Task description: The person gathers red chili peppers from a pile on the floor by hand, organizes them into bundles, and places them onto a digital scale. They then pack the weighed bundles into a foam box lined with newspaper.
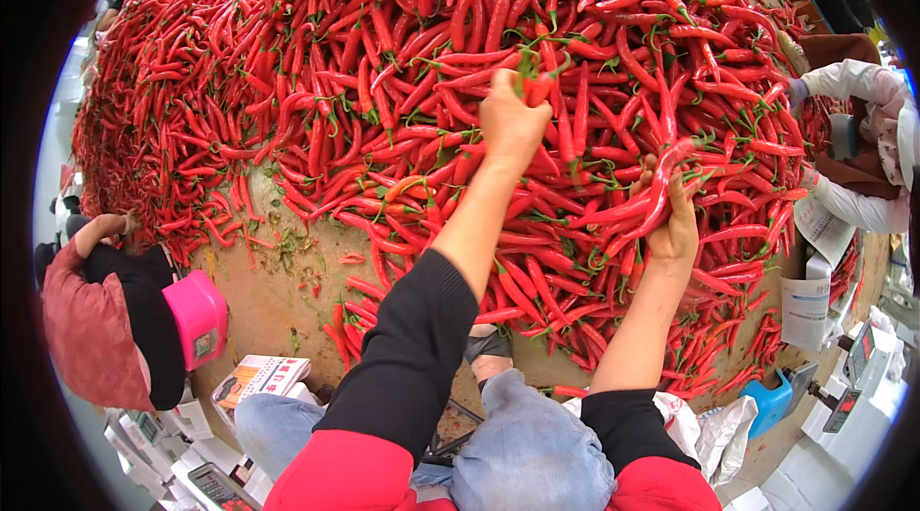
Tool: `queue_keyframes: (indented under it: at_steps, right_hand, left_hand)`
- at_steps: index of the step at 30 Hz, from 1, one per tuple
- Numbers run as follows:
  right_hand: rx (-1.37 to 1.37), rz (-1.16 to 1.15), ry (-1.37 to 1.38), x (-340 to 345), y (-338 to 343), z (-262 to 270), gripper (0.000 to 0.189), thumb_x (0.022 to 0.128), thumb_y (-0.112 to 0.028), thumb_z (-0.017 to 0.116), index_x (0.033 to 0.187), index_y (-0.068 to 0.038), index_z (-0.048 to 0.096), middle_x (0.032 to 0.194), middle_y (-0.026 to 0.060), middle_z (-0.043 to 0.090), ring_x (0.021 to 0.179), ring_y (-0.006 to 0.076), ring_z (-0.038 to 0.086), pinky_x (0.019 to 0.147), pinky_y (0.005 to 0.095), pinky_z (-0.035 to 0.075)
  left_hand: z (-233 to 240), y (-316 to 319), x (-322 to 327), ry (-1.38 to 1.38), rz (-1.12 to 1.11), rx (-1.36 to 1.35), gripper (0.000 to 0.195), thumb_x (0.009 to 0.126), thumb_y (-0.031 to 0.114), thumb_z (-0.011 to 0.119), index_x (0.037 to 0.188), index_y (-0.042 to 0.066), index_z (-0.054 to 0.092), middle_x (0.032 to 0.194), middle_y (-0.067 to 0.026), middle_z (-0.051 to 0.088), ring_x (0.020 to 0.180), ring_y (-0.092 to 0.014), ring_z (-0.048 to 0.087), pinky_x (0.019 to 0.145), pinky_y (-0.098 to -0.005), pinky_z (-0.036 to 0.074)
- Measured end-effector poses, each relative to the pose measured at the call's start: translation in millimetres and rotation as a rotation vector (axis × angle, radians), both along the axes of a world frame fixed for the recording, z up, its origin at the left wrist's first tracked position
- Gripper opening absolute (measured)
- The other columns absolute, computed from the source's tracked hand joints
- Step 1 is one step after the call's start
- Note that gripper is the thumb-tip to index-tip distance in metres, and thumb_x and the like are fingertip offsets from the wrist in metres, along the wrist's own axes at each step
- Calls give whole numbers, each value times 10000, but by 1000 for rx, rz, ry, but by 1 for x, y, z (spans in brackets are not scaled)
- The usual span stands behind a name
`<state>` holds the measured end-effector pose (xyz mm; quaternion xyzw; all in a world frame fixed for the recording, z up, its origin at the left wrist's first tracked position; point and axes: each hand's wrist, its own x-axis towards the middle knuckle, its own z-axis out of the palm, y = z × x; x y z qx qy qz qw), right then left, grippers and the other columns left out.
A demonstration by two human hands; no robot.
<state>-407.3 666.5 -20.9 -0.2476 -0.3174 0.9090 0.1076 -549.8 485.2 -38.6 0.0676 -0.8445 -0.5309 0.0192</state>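
Note:
A large heap of red chili peppers [402, 79] with green stems spreads over the floor before me. My left hand [514, 115] is above the middle of the heap, its fingers closed round the stem ends of some red chilies [539, 88]. Lower and to the right, my right hand [672, 223] is turned palm up, with several long chilies [663, 187] lying across the palm and between thumb and fingers. More chilies surround both hands.
A person [100, 324] sits at the left beside a pink plastic stool [195, 319]. Another person's white sleeves [855, 205] reach the heap at right. Printed boxes [262, 381], a blue stool [767, 403], white plastic sacks [726, 432] and a digital scale [219, 488] stand near my legs.

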Motion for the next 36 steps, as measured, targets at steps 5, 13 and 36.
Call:
queue_keyframes:
  at_steps: [5, 13, 36]
  right_hand:
    - [385, 84, -129, 10, -46, 50, 353, 770, -33, 694, 1096, -5, 561, 944, 89, 646, 785, 164, 626, 727, 290, 516]
    - [807, 893, 128, -39, -203, 79, 345, 719, 25, 680, 1051, -21, 596, 921, 2, 639, 802, 92, 580, 731, 263, 476]
    - [260, 1834, 297, 217, -681, 250, 222, 887, -184, 601, 1017, -4, 597, 958, 81, 627, 836, 142, 608, 702, 289, 514]
  left_hand:
    - [49, -103, 19, -229, -290, 937, 276, 721, 21, 688, 980, 8, 593, 914, -83, 645, 804, -166, 624, 760, -307, 508]
    - [89, -188, 90, -486, -310, 1040, 421, 726, -18, 686, 1128, 31, 570, 1018, -70, 644, 913, -175, 624, 828, -323, 498]
    - [221, -611, 473, 180, 451, 1370, 217, 799, 75, 640, 1008, 32, 598, 957, -99, 653, 875, -220, 641, 815, -361, 527]
